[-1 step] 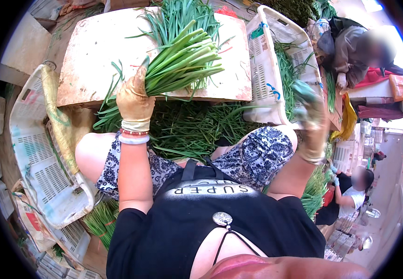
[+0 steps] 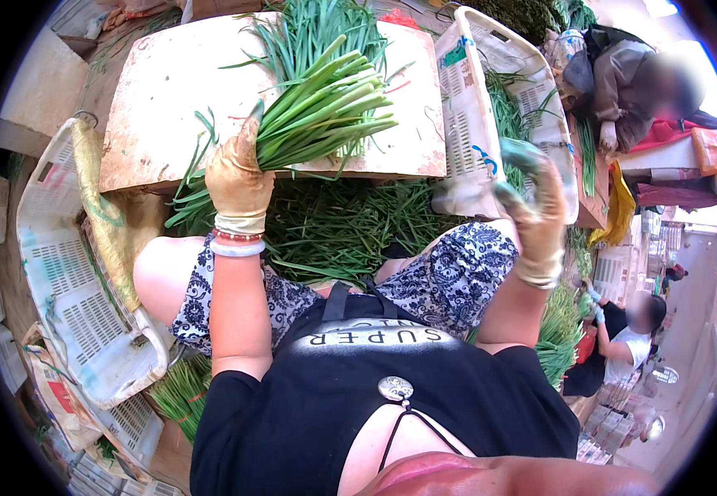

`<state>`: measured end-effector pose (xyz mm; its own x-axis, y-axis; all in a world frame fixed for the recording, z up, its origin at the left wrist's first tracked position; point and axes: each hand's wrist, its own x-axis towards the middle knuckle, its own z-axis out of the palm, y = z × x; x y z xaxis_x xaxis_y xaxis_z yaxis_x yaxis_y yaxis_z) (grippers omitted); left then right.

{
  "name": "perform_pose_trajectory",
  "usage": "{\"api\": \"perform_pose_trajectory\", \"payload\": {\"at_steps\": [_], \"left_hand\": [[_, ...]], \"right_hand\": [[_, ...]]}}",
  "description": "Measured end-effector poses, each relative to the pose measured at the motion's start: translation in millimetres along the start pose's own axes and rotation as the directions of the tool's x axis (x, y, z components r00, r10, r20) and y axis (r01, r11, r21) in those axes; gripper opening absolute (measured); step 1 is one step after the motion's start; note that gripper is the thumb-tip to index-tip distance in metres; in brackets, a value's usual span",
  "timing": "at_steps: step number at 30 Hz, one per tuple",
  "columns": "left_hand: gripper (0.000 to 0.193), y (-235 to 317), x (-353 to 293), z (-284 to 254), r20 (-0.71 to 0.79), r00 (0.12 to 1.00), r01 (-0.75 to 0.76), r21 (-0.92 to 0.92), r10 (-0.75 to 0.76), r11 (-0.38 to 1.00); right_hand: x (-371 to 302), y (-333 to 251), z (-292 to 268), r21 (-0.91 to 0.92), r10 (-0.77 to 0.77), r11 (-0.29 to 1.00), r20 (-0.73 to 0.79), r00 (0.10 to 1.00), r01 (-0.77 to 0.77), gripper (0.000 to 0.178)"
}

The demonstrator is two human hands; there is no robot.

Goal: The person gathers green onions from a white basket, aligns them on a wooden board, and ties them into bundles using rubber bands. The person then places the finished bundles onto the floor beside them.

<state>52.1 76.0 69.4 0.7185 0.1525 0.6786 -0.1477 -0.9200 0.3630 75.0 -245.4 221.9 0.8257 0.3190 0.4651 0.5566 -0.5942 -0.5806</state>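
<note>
My left hand, in a tan work glove with a dark green thumb tip, is closed round a bunch of chives. The pale cut-looking ends fan out to the right, while the leaves trail down to the left of my wrist. My right hand, gloved alike with green fingertips, is raised over my right knee beside a white crate. Its fingers curve apart from the thumb with nothing visible between them. More chives lie on the far part of a pale, worn worktop.
Loose green leaves fill the space between my knees and the worktop. A white crate holding greens stands to the right; another white crate leans at the left. Tied bundles lie low left. Two people work at the right.
My right hand has swung a little to the left, and its fingers show more clearly. The left hand and the bunch of chives stay nearly in place.
</note>
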Motion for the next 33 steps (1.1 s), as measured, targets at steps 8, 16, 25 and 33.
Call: {"api": "perform_pose_trajectory", "payload": {"at_steps": [8, 16, 25, 33], "left_hand": [[0.059, 11.8, -2.5, -10.2, 0.095, 0.992, -0.086, 0.067, 0.079, 0.994], [0.066, 11.9, -7.3, -4.9, 0.02, 0.995, -0.097, 0.022, 0.097, 0.995], [0.062, 14.1, -2.7, -7.9, 0.056, 0.982, -0.183, 0.005, 0.182, 0.983], [0.056, 10.9, -3.7, -11.6, 0.074, 0.981, -0.183, 0.015, 0.182, 0.983]], "right_hand": [[30.1, -48.2, 88.8, -0.432, -0.147, 0.864, 0.278, 0.949, 0.26, 0.027], [21.2, -18.7, 41.4, 0.22, 0.152, 0.968, -0.145, 0.978, -0.118, 0.01], [64.7, -16.5, 62.3, -0.109, 0.146, 0.989, 0.557, 0.818, -0.103, 0.024], [44.7, -22.8, 86.0, 0.555, 0.213, 0.525, 0.649, 0.731, -0.645, 0.03]]}}
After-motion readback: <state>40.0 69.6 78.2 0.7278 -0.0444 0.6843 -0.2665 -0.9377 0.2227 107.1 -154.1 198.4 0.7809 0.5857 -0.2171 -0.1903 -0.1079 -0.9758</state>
